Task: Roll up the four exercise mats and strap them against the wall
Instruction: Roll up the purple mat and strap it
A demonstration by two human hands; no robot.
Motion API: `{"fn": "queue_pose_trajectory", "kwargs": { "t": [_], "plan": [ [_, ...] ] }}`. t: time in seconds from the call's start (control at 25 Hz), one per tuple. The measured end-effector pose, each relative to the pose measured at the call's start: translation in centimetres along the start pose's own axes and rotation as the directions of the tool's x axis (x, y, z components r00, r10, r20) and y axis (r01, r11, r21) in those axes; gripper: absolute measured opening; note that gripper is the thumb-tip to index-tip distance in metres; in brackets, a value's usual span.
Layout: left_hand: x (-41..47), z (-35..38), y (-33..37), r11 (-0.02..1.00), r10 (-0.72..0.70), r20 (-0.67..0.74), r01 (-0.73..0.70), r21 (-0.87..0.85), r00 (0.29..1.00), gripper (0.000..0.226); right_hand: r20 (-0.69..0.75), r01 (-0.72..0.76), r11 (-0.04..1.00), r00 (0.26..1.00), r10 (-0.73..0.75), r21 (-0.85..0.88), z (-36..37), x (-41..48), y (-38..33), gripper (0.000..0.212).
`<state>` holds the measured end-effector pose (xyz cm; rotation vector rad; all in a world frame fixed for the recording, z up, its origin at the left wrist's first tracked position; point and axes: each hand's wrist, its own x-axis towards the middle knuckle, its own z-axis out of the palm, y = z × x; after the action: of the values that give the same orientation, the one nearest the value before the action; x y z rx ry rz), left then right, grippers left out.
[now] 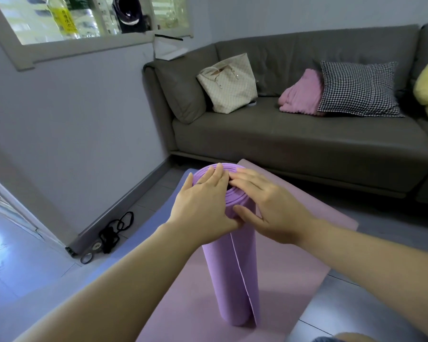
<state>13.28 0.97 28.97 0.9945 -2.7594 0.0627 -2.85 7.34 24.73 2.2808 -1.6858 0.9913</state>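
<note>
Left hand, right hand — fingers straight, no grip — flat atop upright rolled mat (purple).

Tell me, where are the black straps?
In the head view the black straps lie on the floor at the left, against the baseboard, left of the upright purple rolled mat.

Dim, bluish light; glare on floor at left; edges bowed.

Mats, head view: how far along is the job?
Done: one purple mat is rolled, standing on end. In hand: left hand and right hand press its top. Left: no strap on it; black straps lie by the wall; pink mat and bluish mat lie flat; fourth unseen.
</note>
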Motion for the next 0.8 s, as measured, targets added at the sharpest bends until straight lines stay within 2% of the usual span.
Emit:
{"fn": "queue_pose_trajectory", "kwargs": {
  "t": [0.08,0.16,0.28,0.32,0.36,0.48,0.6,0.68,0.8],
  "plan": [
    [0.7,0.0,0.6,1.0,0.007,0.004,-0.007,-0.006,1.0,0.083,-0.084,-0.021,1.0,0.996,0.021,0.0,0.5,-0.2,0.3,0.058],
    [1.1,-0.3,0.6,1.0,0.017,0.013,-0.017,0.002,1.0,0.081,-0.066,-0.046,0.998,0.997,0.048,0.037,0.5,0.0,0.5,0.059],
    [0.6,-0.5,-0.5,0.999,0.016,0.03,-0.015,-0.03,0.999,0.086,0.26,-0.061,0.991,0.965,0.028,0.121,-2.3,1.1,0.7,0.065],
    [0.3,-0.6,-0.6,0.998,0.018,0.007,-0.018,-0.055,1.0,0.087,0.336,0.004,0.995,0.941,-0.036,0.097,-3.6,1.7,0.9,0.064],
    [0.0,-0.5,-0.6,0.996,0.026,-0.03,-0.029,-0.086,0.999,0.085,0.353,0.11,0.992,0.928,-0.122,0.055,-4.7,2.2,1.1,0.06],
    [0.4,-0.1,0.0,0.989,0.05,-0.108,-0.065,-0.134,0.993,0.071,0.296,0.39,0.915,0.89,-0.346,-0.103,-6.3,3.2,1.2,0.036],
    [1.2,0.0,-0.6,0.995,0.069,-0.057,-0.072,-0.067,0.996,0.065,0.294,0.46,0.874,0.866,-0.404,-0.153,-5.9,3.3,1.9,0.028],
    [1.4,0.1,-1.5,0.998,0.051,-0.024,-0.052,-0.046,0.998,0.064,0.276,0.472,0.863,0.867,-0.415,-0.184,-5.5,3.0,2.8,0.033],
    [1.4,0.0,-2.2,0.998,0.03,-0.02,-0.031,-0.061,0.999,0.06,0.247,0.595,0.767,0.802,-0.544,-0.24,-4.3,2.4,3.8,0.035]
  ]
}}
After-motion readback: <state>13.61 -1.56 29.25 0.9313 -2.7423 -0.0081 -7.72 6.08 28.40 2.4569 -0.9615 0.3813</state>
